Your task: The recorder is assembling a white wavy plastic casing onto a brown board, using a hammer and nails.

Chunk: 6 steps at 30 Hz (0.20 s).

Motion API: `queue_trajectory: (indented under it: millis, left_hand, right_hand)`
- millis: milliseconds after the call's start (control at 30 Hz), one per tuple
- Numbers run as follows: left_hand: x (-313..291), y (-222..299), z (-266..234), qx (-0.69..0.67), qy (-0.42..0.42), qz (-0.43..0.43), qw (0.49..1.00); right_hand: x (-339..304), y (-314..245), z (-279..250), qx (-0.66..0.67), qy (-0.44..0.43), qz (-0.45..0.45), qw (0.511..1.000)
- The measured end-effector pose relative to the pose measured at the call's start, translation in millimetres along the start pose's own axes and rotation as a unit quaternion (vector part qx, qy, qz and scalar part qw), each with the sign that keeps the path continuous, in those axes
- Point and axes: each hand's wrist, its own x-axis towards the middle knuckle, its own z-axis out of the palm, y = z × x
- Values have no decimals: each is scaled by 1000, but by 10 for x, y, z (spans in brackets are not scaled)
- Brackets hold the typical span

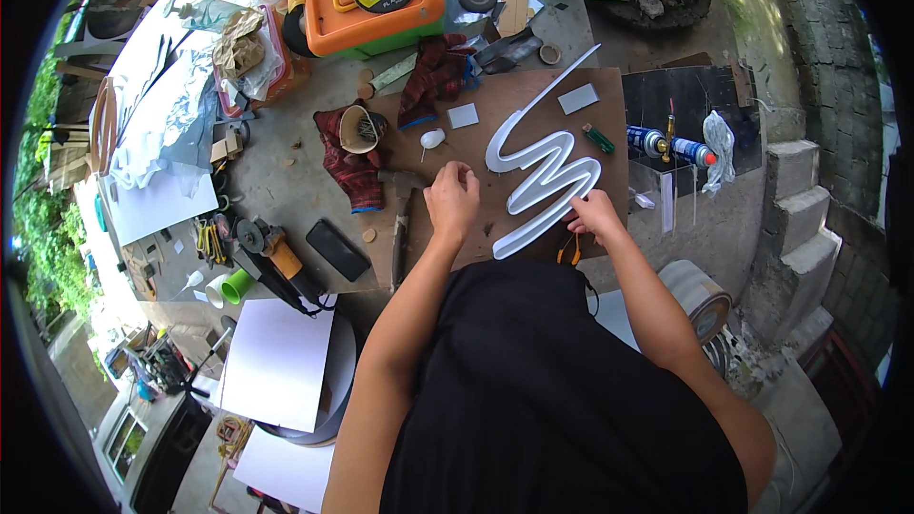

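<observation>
A white strip bent into a zigzag point(562, 158) lies on the brown board point(533, 95), its long straight tail pointing to the far right. My right hand point(596, 216) is closed at the strip's lower right bend, fingertips pinching its edge. Just below those fingers show the orange handles of a small tool point(569, 252); its other end is hidden. To the left of the strip, my left hand point(452, 198) is raised with curled fingers, and whatever they hold, if anything, is hidden. A hammer point(402, 219) lies beside that hand.
Small white pieces point(463, 115) and a green lighter-like object point(599, 139) lie around the strip. Leftward are a cup of nails point(360, 130), a phone point(338, 249) and an angle grinder point(281, 257). An orange toolbox point(371, 5) stands behind; spray cans point(690, 151) lie right.
</observation>
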Motion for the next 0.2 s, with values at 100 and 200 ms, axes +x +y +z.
queue_trajectory:
  millis: [100, 200]
  left_hand:
    - [5, 1, 1, 4, 8, 14, 1000]
    - [14, 2, -7, 6, -7, 3, 1000]
  right_hand:
    - [11, 4, -7, 2, -6, -1, 1000]
    - [24, 3, -13, 1, -7, 6, 1000]
